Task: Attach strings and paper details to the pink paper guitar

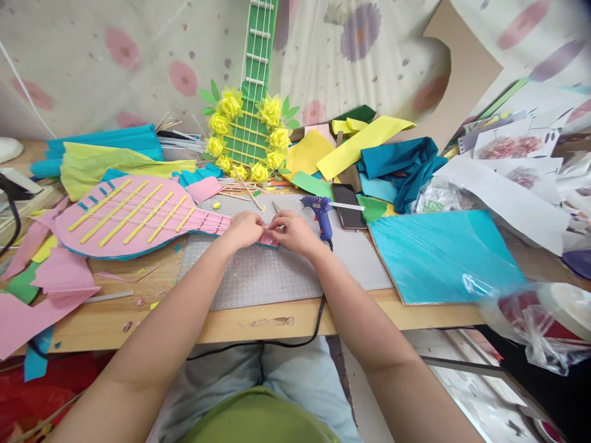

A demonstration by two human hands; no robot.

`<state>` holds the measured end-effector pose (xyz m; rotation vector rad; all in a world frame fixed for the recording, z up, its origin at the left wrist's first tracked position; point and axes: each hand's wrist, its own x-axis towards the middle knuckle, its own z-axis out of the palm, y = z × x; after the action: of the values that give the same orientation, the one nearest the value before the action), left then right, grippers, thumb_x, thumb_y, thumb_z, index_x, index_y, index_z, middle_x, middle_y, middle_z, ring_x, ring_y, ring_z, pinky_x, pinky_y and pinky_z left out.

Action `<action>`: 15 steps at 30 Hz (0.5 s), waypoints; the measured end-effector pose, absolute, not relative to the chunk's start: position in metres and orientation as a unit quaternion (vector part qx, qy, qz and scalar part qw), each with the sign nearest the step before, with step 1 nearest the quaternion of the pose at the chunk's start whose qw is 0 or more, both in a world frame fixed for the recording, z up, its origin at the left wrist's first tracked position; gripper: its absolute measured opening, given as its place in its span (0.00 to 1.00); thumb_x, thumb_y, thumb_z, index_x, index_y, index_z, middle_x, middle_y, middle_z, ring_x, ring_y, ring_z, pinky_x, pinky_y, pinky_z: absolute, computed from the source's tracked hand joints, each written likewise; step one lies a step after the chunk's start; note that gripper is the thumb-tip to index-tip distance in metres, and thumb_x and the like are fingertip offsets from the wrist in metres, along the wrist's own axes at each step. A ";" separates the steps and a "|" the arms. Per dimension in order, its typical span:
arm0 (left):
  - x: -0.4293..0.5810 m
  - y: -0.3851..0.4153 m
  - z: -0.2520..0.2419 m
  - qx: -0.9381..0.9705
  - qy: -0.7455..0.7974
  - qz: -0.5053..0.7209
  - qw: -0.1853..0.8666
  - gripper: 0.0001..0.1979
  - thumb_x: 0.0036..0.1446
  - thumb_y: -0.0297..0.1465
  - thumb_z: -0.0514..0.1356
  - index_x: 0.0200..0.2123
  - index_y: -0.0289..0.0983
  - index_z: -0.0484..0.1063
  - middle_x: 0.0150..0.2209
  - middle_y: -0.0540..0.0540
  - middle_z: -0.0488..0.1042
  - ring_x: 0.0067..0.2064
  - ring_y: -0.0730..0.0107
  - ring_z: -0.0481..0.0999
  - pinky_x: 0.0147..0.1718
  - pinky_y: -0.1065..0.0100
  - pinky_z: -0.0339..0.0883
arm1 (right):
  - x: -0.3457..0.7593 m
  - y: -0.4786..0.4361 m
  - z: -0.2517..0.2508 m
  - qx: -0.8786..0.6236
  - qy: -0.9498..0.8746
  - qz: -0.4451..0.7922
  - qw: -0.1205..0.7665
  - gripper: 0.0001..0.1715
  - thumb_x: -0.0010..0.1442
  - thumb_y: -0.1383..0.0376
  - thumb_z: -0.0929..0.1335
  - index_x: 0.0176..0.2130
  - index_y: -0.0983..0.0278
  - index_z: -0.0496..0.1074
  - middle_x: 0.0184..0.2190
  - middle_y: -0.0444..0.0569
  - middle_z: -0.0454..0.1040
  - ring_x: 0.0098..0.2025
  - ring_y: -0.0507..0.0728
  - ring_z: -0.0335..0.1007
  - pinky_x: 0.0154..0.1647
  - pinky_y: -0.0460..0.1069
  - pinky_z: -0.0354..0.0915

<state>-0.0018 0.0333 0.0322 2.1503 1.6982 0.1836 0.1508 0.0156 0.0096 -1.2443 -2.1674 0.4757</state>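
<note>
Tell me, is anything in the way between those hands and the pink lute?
Nothing that I can see. The left hand and right hand are both at the neck end of the pink lute. The blue glue gun lies beside the right hand, not between. The fingers hide some of that end.

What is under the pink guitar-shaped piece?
The pink guitar-shaped piece has its neck over the grey cutting mat; wooden tabletop shows along its lower edge, left of the mat. What lies directly beneath is covered and cannot be seen.

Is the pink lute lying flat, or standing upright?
Lying flat: the pink lute rests with strings upward on the table, its neck reaching the left hand.
</note>
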 end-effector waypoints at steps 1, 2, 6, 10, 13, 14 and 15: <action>-0.002 0.033 0.032 0.768 0.606 0.066 0.196 0.11 0.50 0.33 0.53 0.28 0.35 0.75 0.30 0.44 0.76 0.33 0.65 0.72 0.30 0.69 0.59 | 0.150 0.015 0.010 -0.470 -0.812 0.177 0.297 0.06 0.51 0.69 0.66 0.27 0.65 0.74 0.33 0.48 0.72 0.39 0.54 0.66 0.44 0.49 0.60; -0.002 0.033 0.033 0.768 0.607 0.067 0.195 0.11 0.50 0.33 0.53 0.28 0.35 0.75 0.31 0.44 0.76 0.33 0.65 0.72 0.30 0.69 0.59 | 0.149 0.015 0.010 -0.473 -0.809 0.174 0.302 0.06 0.51 0.70 0.66 0.26 0.65 0.73 0.32 0.48 0.72 0.39 0.54 0.66 0.44 0.49 0.60; -0.001 0.033 0.034 0.765 0.613 0.061 0.190 0.11 0.51 0.34 0.54 0.29 0.35 0.75 0.30 0.44 0.76 0.33 0.65 0.71 0.30 0.69 0.59 | 0.152 0.014 0.013 -0.487 -0.791 0.166 0.331 0.06 0.50 0.70 0.65 0.27 0.64 0.73 0.33 0.48 0.71 0.39 0.53 0.66 0.41 0.48 0.60; 0.000 0.032 0.036 0.763 0.613 0.057 0.197 0.11 0.51 0.33 0.54 0.29 0.35 0.74 0.30 0.44 0.75 0.33 0.65 0.71 0.30 0.69 0.59 | 0.154 0.014 0.013 -0.489 -0.793 0.175 0.319 0.05 0.51 0.68 0.66 0.29 0.64 0.73 0.34 0.48 0.71 0.38 0.53 0.65 0.40 0.48 0.61; 0.000 0.031 0.037 0.762 0.613 0.054 0.203 0.11 0.51 0.32 0.54 0.28 0.35 0.74 0.30 0.45 0.75 0.34 0.66 0.71 0.31 0.69 0.60 | 0.153 0.015 0.011 -0.471 -0.809 0.176 0.304 0.05 0.51 0.68 0.66 0.28 0.65 0.72 0.32 0.48 0.71 0.38 0.53 0.65 0.41 0.48 0.60; 0.000 0.031 0.036 0.761 0.614 0.055 0.203 0.11 0.51 0.32 0.54 0.29 0.35 0.74 0.29 0.45 0.75 0.34 0.66 0.71 0.31 0.69 0.60 | 0.152 0.015 0.011 -0.469 -0.810 0.175 0.306 0.05 0.51 0.69 0.66 0.27 0.65 0.72 0.31 0.48 0.71 0.37 0.53 0.65 0.41 0.48 0.60; 0.000 0.032 0.036 0.760 0.615 0.056 0.203 0.11 0.51 0.33 0.54 0.29 0.35 0.74 0.29 0.45 0.75 0.34 0.66 0.71 0.32 0.69 0.60 | 0.152 0.016 0.011 -0.472 -0.806 0.174 0.312 0.05 0.50 0.70 0.65 0.26 0.65 0.71 0.30 0.47 0.70 0.37 0.53 0.65 0.40 0.48 0.60</action>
<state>-0.0004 0.0316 0.0363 2.1199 1.7171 0.1573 0.1518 0.0157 0.0107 -1.2446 -2.1273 0.4583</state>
